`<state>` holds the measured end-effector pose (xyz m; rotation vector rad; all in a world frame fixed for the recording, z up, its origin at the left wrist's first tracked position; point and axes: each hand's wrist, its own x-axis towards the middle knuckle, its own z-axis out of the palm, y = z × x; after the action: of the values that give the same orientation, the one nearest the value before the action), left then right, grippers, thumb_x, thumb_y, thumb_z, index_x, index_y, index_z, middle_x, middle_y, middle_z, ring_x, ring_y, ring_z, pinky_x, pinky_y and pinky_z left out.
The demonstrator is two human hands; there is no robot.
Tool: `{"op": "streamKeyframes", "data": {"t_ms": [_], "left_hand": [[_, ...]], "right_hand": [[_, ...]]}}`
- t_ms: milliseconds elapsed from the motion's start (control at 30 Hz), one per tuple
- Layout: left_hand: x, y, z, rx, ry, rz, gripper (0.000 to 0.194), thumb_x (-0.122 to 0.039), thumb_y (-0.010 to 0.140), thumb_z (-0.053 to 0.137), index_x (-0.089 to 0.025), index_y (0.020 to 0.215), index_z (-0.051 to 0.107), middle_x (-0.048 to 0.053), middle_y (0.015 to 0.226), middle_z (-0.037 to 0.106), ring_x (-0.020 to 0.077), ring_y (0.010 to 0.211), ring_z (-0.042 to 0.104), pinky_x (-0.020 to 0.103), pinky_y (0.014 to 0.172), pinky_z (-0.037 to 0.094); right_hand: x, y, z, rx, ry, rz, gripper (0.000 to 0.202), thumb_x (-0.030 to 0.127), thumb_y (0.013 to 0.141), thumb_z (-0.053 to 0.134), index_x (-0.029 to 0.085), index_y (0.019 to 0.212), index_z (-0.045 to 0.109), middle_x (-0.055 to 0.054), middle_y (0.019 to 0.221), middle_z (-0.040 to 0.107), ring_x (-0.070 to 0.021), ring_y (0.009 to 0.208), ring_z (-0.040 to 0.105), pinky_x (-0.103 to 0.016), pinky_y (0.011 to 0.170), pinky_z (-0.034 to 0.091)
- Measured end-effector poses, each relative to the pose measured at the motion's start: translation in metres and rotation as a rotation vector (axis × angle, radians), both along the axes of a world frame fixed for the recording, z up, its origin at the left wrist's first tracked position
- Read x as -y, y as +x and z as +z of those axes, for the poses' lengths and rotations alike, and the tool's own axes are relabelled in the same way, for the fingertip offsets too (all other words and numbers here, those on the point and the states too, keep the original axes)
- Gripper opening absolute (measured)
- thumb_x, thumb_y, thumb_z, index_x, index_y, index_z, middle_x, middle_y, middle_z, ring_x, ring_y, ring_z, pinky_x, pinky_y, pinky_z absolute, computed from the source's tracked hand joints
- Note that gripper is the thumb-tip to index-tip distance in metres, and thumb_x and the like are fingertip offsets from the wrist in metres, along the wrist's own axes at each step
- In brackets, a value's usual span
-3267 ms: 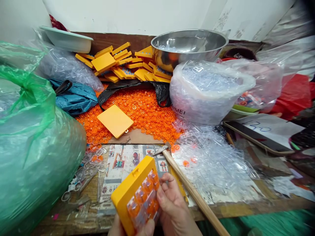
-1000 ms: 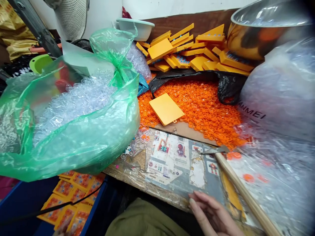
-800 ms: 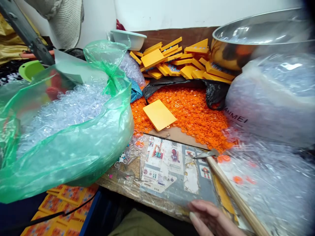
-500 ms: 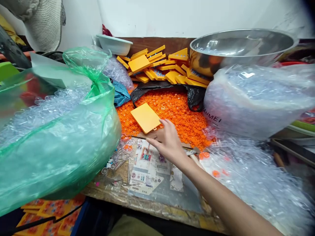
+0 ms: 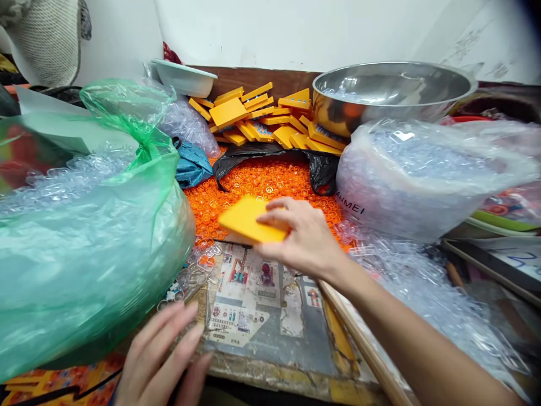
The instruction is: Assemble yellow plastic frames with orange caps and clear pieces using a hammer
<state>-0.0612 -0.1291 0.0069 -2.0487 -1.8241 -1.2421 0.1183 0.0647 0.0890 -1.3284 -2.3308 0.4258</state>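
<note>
A flat yellow plastic case (image 5: 240, 219) is gripped at its right edge by my right hand (image 5: 302, 234), thumb below and fingers on top. It is slightly blurred and tilted, over the front of a heap of small orange plastic rings (image 5: 266, 175). My left hand (image 5: 163, 358) is low at the table's front edge, beside the green bag, fingers stretched out and holding nothing. Between the hands lies a worn printed sheet (image 5: 270, 304) on the wooden table.
A green plastic bag (image 5: 105, 242) of clear pieces bulges at the left. Several yellow cases (image 5: 230, 113) are piled behind the rings. A steel bowl (image 5: 393, 101) and a white bag (image 5: 380, 175) stand right, with loose clear pieces (image 5: 431, 304) in front.
My right hand has closed on the yellow case and tilted it up off the spot where it lay. My left hand has come into view at the lower left. The view has shifted slightly.
</note>
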Motion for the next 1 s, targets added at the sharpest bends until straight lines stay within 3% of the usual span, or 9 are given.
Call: {"op": "streamKeyframes", "data": {"t_ms": [67, 167, 267, 333, 400, 500, 667, 867, 1000], "left_hand": [[-0.035, 0.029, 0.0, 0.062, 0.111, -0.052, 0.093, -0.016, 0.07, 0.079, -0.034, 0.148, 0.03, 0.008, 0.14, 0.053, 0.0315, 0.131, 0.047, 0.049, 0.108, 0.041], [-0.065, 0.077, -0.006, 0.632, -0.234, -0.404, 0.071, -0.019, 0.084, 0.066, -0.033, 0.145, 0.033, 0.007, 0.125, 0.066, 0.0245, 0.114, 0.063, 0.039, 0.099, 0.051], [-0.07, 0.11, -0.023, 1.298, -0.686, -0.521, 0.07, -0.028, 0.089, 0.061, -0.027, 0.147, 0.022, 0.011, 0.118, 0.068, 0.0245, 0.105, 0.068, 0.037, 0.09, 0.056], [-0.068, 0.118, -0.036, 1.472, -0.771, -0.469, 0.08, -0.034, 0.088, 0.061, -0.023, 0.149, 0.01, 0.015, 0.12, 0.065, 0.0265, 0.107, 0.066, 0.04, 0.093, 0.054], [-0.065, 0.116, -0.047, 1.379, -0.75, -0.348, 0.08, -0.038, 0.089, 0.058, -0.022, 0.149, 0.008, 0.016, 0.121, 0.062, 0.026, 0.105, 0.067, 0.04, 0.089, 0.056], [-0.066, 0.098, -0.048, 0.838, -0.638, -0.132, 0.068, -0.043, 0.087, 0.058, -0.021, 0.144, 0.028, 0.017, 0.127, 0.058, 0.0285, 0.103, 0.066, 0.041, 0.079, 0.058], [-0.12, 0.066, -0.021, -0.14, -0.214, -0.026, 0.028, -0.029, 0.095, 0.046, -0.014, 0.107, 0.066, 0.013, 0.103, 0.07, 0.0267, 0.094, 0.062, 0.042, 0.081, 0.051], [-0.223, 0.062, -0.017, -0.255, -0.357, -0.059, 0.026, -0.015, 0.089, 0.048, -0.017, 0.08, 0.072, 0.01, 0.084, 0.072, 0.0284, 0.086, 0.057, 0.04, 0.073, 0.043], [-0.236, 0.064, -0.023, -0.211, -0.426, -0.078, 0.024, -0.018, 0.088, 0.051, -0.02, 0.098, 0.072, 0.007, 0.082, 0.07, 0.0253, 0.086, 0.057, 0.037, 0.075, 0.044]], "right_hand": [[0.023, 0.024, 0.022, 0.076, -0.127, 0.129, 0.026, 0.033, 0.051, 0.079, 0.029, 0.077, 0.076, 0.001, 0.092, 0.071, -0.0245, 0.086, 0.06, -0.04, 0.08, 0.042], [0.047, 0.057, 0.026, 0.024, -0.415, 0.168, 0.02, 0.044, 0.075, 0.063, 0.029, 0.085, 0.072, 0.001, 0.082, 0.07, -0.0211, 0.081, 0.063, -0.034, 0.071, 0.046], [0.059, 0.094, -0.005, -0.2, -0.326, -0.087, 0.042, 0.059, 0.084, 0.049, 0.03, 0.11, 0.064, -0.002, 0.116, 0.066, -0.0216, 0.108, 0.061, -0.035, 0.087, 0.049], [0.067, 0.119, -0.037, -0.118, -0.167, -0.227, 0.039, 0.058, 0.087, 0.046, 0.029, 0.106, 0.063, -0.003, 0.113, 0.067, -0.0211, 0.106, 0.063, -0.037, 0.089, 0.05], [0.077, 0.139, -0.069, 0.075, -0.044, -0.251, 0.035, 0.053, 0.09, 0.047, 0.027, 0.109, 0.06, -0.003, 0.106, 0.07, -0.0208, 0.094, 0.069, -0.035, 0.075, 0.057], [0.092, 0.15, -0.105, 0.292, 0.197, -0.162, 0.038, 0.044, 0.091, 0.048, 0.02, 0.119, 0.055, -0.007, 0.103, 0.072, -0.0226, 0.09, 0.072, -0.033, 0.066, 0.061], [0.094, 0.135, -0.116, 0.337, 0.312, -0.258, 0.038, 0.022, 0.09, 0.036, 0.014, 0.121, 0.054, -0.01, 0.096, 0.072, -0.025, 0.082, 0.074, -0.035, 0.057, 0.06], [0.093, 0.14, -0.102, 0.233, 0.243, -0.323, 0.04, 0.03, 0.093, 0.038, 0.017, 0.129, 0.047, -0.009, 0.1, 0.067, -0.0207, 0.081, 0.071, -0.029, 0.06, 0.058], [0.109, 0.158, -0.102, 0.075, 0.129, -0.292, 0.047, 0.031, 0.095, 0.042, 0.024, 0.141, 0.036, -0.009, 0.108, 0.059, -0.0165, 0.089, 0.068, -0.022, 0.071, 0.056]]}}
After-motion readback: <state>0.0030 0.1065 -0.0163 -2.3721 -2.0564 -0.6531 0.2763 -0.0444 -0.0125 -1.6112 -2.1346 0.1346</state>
